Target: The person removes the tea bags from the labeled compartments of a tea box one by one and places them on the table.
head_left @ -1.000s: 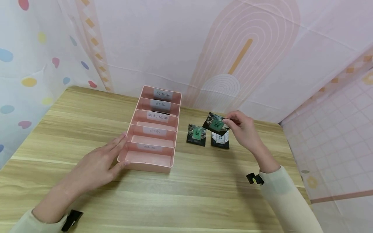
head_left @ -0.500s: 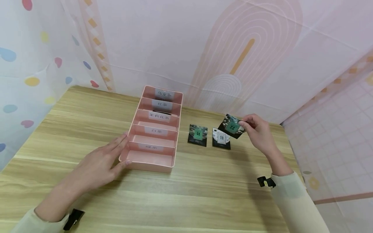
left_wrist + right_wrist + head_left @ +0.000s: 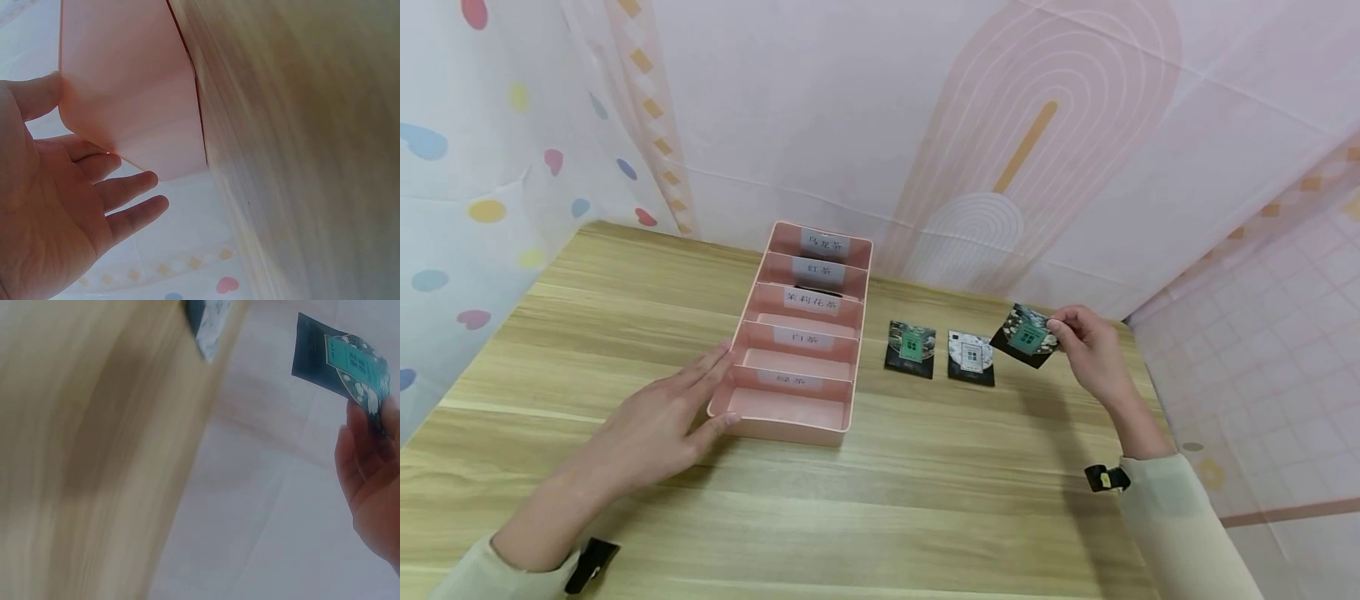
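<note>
My right hand [image 3: 1092, 354] pinches a dark tea sachet [image 3: 1027, 337] with a teal label by its right corner, tilted above the table. In the right wrist view, thumb and fingertips hold the patterned edge of this sachet [image 3: 340, 359]. A sachet with a green label [image 3: 911, 348] and one with a white label [image 3: 971, 357] lie side by side on the table. My left hand [image 3: 655, 421] rests at the near left corner of a pink divided box [image 3: 790, 431], thumb at the front rim. Its fingers [image 3: 134, 187] extend loosely along the box's side.
The box has several compartments, each with a white label [image 3: 802, 337] in Chinese characters. Something dark shows in the far compartments. A patterned cloth [image 3: 850, 108] hangs behind the wooden table [image 3: 880, 517], with more cloth along both sides.
My right hand has carried the teal-labelled sachet right, away from over the white-labelled one, which is now fully uncovered. My left hand stays at the box's corner.
</note>
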Demonstrator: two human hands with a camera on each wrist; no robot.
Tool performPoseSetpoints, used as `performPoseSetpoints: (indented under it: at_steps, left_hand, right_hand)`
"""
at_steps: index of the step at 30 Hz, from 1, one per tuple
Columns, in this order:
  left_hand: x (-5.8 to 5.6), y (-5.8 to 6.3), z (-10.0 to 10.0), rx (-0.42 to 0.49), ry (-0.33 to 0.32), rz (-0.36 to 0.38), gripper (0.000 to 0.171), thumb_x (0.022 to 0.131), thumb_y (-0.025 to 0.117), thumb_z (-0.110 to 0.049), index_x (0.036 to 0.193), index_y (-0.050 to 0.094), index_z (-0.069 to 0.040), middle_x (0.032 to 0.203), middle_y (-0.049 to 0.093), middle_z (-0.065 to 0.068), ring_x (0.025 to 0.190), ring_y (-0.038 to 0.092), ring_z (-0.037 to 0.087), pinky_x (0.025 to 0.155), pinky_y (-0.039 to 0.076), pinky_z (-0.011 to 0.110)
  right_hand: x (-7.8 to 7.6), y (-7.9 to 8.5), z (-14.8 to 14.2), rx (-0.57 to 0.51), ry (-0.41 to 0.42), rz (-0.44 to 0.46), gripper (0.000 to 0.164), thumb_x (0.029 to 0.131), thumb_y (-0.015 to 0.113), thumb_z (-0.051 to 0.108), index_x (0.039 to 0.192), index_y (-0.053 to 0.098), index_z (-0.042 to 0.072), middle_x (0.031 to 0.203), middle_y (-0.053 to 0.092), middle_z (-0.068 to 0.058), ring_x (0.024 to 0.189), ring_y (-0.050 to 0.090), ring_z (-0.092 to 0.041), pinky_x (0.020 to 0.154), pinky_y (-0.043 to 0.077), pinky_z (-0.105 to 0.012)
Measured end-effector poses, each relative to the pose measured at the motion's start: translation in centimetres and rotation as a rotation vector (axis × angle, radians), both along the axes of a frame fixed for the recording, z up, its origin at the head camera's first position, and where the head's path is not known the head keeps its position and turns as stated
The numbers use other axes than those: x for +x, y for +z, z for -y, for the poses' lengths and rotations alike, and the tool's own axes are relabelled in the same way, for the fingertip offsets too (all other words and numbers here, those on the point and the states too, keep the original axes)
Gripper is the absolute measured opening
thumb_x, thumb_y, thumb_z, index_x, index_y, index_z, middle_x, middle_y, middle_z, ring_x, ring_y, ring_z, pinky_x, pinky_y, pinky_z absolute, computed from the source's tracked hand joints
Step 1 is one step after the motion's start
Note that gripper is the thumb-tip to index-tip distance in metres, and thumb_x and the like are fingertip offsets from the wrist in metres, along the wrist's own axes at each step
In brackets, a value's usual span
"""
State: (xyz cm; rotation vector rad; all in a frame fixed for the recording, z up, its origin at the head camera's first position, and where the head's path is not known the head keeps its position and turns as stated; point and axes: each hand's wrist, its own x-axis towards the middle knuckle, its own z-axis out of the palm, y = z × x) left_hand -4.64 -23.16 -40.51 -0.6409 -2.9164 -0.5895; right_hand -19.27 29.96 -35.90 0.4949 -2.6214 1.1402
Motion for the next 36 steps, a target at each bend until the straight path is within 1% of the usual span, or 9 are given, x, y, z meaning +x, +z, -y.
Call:
performPoseSetpoints:
  at_steps: [5, 8, 12, 17, 19, 22, 25, 29, 36]
  left_hand:
    - [0.0, 0.1, 0.0, -0.004, 0.004, 0.006, 0.074, 0.102, 0.068, -0.035, 0.157, 0.039, 0.007, 0.163, 0.037, 0.025, 0.140, 0.050, 0.046, 0.104, 0.049, 0.064]
    - [0.0, 0.1, 0.0, -0.002, 0.004, 0.014, 0.075, 0.103, 0.067, -0.035, 0.158, 0.039, 0.006, 0.164, 0.037, 0.024, 0.140, 0.050, 0.046, 0.105, 0.048, 0.064]
    - [0.0, 0.1, 0.0, 0.002, 0.004, 0.011, 0.074, 0.102, 0.068, -0.034, 0.158, 0.039, 0.006, 0.164, 0.037, 0.024, 0.140, 0.050, 0.046, 0.107, 0.047, 0.063]
    - [0.0, 0.0, 0.0, 0.002, 0.003, 0.010, 0.074, 0.102, 0.068, -0.033, 0.157, 0.040, 0.007, 0.164, 0.038, 0.024, 0.141, 0.049, 0.045, 0.109, 0.045, 0.062]
    - [0.0, 0.0, 0.0, 0.003, 0.002, 0.007, 0.073, 0.102, 0.068, -0.033, 0.157, 0.040, 0.007, 0.163, 0.038, 0.025, 0.141, 0.049, 0.045, 0.109, 0.045, 0.062]
    - [0.0, 0.0, 0.0, 0.002, 0.001, 0.004, 0.073, 0.102, 0.068, -0.033, 0.157, 0.040, 0.007, 0.163, 0.038, 0.025, 0.141, 0.049, 0.045, 0.108, 0.046, 0.062]
    - [0.0, -0.1, 0.0, 0.001, -0.001, -0.006, 0.073, 0.101, 0.069, -0.032, 0.156, 0.041, 0.007, 0.163, 0.039, 0.025, 0.140, 0.050, 0.045, 0.107, 0.047, 0.062]
    - [0.0, -0.2, 0.0, 0.002, -0.002, -0.014, 0.074, 0.100, 0.070, -0.031, 0.156, 0.042, 0.007, 0.162, 0.039, 0.025, 0.139, 0.051, 0.045, 0.107, 0.047, 0.062]
    - [0.0, -0.2, 0.0, 0.007, -0.003, -0.026, 0.073, 0.100, 0.071, -0.031, 0.155, 0.043, 0.008, 0.162, 0.040, 0.025, 0.138, 0.052, 0.046, 0.106, 0.048, 0.062]
  right_hand:
    - [-0.2, -0.6, -0.9, 0.026, -0.021, 0.006, 0.007, 0.103, 0.061, -0.004, 0.101, 0.065, -0.009, 0.081, 0.063, -0.018, 0.066, 0.053, -0.009, 0.061, 0.046, -0.012]
    - [-0.2, -0.9, -1.4, 0.047, -0.009, 0.002, 0.007, 0.103, 0.061, -0.004, 0.099, 0.065, -0.008, 0.077, 0.060, -0.016, 0.064, 0.052, -0.011, 0.059, 0.044, -0.014]
    - [-0.3, -1.3, -2.0, 0.081, 0.000, 0.006, 0.008, 0.104, 0.061, -0.003, 0.098, 0.065, -0.007, 0.077, 0.060, -0.014, 0.063, 0.054, -0.012, 0.058, 0.045, -0.014]
    - [-0.5, -2.0, -2.7, 0.095, -0.011, 0.075, 0.010, 0.105, 0.060, 0.000, 0.100, 0.064, -0.007, 0.079, 0.061, -0.015, 0.065, 0.055, -0.012, 0.060, 0.048, -0.015]
    - [-0.5, -2.3, -3.0, 0.099, -0.018, 0.111, 0.011, 0.106, 0.059, 0.002, 0.102, 0.063, -0.007, 0.079, 0.061, -0.015, 0.065, 0.054, -0.013, 0.060, 0.048, -0.016]
    - [-0.7, -2.8, -3.4, 0.105, -0.018, 0.143, 0.012, 0.107, 0.058, 0.002, 0.102, 0.063, -0.007, 0.078, 0.060, -0.014, 0.065, 0.053, -0.014, 0.059, 0.047, -0.018]
    - [-0.9, -3.3, -3.7, 0.104, 0.004, 0.149, 0.011, 0.107, 0.058, 0.001, 0.102, 0.063, -0.008, 0.076, 0.059, -0.014, 0.063, 0.053, -0.018, 0.058, 0.046, -0.019]
    - [-1.3, -3.8, -4.0, 0.099, 0.029, 0.162, 0.010, 0.106, 0.058, -0.001, 0.100, 0.063, -0.008, 0.074, 0.059, -0.013, 0.061, 0.052, -0.020, 0.056, 0.045, -0.020]
    - [-1.9, -4.6, -4.4, 0.121, 0.017, 0.209, 0.012, 0.106, 0.059, 0.001, 0.097, 0.063, -0.007, 0.073, 0.059, -0.012, 0.061, 0.051, -0.014, 0.053, 0.044, -0.022]
